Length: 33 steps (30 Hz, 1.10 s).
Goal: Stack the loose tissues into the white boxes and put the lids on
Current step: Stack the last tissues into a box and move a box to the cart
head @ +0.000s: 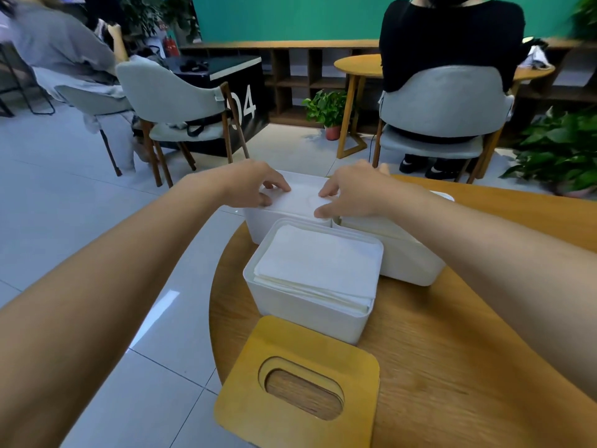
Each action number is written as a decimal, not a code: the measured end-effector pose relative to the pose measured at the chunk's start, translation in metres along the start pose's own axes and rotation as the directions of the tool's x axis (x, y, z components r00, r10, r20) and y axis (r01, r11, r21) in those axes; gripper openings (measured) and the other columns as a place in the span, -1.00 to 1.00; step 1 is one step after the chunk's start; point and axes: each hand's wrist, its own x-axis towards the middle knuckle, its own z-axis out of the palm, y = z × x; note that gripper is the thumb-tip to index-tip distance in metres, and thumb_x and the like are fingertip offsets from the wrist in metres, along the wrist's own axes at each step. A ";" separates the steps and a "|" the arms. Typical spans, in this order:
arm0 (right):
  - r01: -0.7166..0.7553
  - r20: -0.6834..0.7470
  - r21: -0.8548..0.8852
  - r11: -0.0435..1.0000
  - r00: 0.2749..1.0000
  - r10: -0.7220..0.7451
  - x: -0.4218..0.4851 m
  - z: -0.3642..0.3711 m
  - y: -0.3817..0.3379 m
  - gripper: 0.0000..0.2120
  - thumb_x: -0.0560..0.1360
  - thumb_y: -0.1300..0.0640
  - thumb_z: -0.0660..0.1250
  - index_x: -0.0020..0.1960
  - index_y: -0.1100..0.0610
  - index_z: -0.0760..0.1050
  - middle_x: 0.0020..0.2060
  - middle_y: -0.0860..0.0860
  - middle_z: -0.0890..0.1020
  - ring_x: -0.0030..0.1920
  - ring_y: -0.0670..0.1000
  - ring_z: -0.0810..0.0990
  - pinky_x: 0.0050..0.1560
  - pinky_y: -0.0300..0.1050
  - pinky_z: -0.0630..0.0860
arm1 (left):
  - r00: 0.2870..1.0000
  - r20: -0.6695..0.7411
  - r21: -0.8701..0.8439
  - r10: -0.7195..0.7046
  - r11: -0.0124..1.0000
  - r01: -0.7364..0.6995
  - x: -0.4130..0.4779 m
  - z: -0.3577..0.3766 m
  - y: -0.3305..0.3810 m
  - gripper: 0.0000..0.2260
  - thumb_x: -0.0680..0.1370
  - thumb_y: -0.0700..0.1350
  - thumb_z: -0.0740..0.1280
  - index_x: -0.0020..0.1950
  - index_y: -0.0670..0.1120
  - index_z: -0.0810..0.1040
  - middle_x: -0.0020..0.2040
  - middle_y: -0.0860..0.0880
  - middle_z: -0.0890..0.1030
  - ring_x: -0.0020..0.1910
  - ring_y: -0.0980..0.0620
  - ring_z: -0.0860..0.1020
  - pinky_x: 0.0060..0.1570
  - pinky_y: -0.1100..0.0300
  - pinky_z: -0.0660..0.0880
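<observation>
White "04" marks the black counter.

This looks like an office lounge or café-style common room. Round wooden tables stand on a pale tiled floor, with grey padded chairs drawn up to them. Low wooden shelving runs along a teal wall. There are potted plants, a black block marked "04", and other people seated at neighbouring tables.
</observation>
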 end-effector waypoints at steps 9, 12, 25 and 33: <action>-0.023 0.004 -0.014 1.000 1.000 0.024 -0.004 -0.012 -0.011 -0.51 0.58 -0.27 0.36 0.40 -0.02 0.57 0.34 0.00 0.57 0.47 0.19 0.30 0.45 0.27 0.25 | 0.999 -0.011 0.093 -0.047 0.995 0.048 -0.002 -0.004 0.022 -0.58 0.62 -0.26 0.40 0.47 0.01 0.56 0.40 -0.05 0.59 0.37 -0.08 0.51 0.35 0.01 0.49; 0.023 -0.234 0.174 0.984 0.972 0.019 -0.037 -0.017 0.003 -0.49 0.59 -0.18 0.39 0.48 -0.02 0.49 0.42 0.00 0.51 0.49 0.14 0.34 0.39 0.16 0.31 | 0.993 -0.097 0.111 -0.071 0.991 0.081 -0.013 -0.013 0.042 -0.55 0.64 -0.22 0.35 0.52 0.03 0.49 0.45 -0.08 0.52 0.44 -0.15 0.43 0.31 -0.06 0.48; -0.117 -0.436 0.330 0.937 0.861 0.261 -0.297 -0.045 0.140 -0.61 0.58 -0.06 0.45 0.38 -0.03 0.56 0.03 -0.13 0.62 0.20 -0.01 0.50 0.21 -0.06 0.48 | 0.858 -0.307 -0.120 0.411 0.878 -0.463 -0.054 -0.024 0.292 -0.45 0.51 0.22 0.50 0.45 0.08 0.52 0.14 0.06 0.64 0.07 0.09 0.58 0.09 0.12 0.55; -0.288 -0.526 0.344 0.894 0.729 0.438 -0.477 -0.067 0.227 -0.72 0.54 -0.09 0.50 0.22 -0.06 0.66 -0.07 -0.17 0.66 -0.02 -0.07 0.58 0.05 -0.08 0.54 | 0.689 -0.339 -0.087 0.641 0.708 -0.701 -0.061 -0.046 0.479 -0.45 0.53 0.23 0.49 0.46 0.08 0.51 0.07 0.10 0.65 -0.02 0.15 0.63 0.02 0.16 0.60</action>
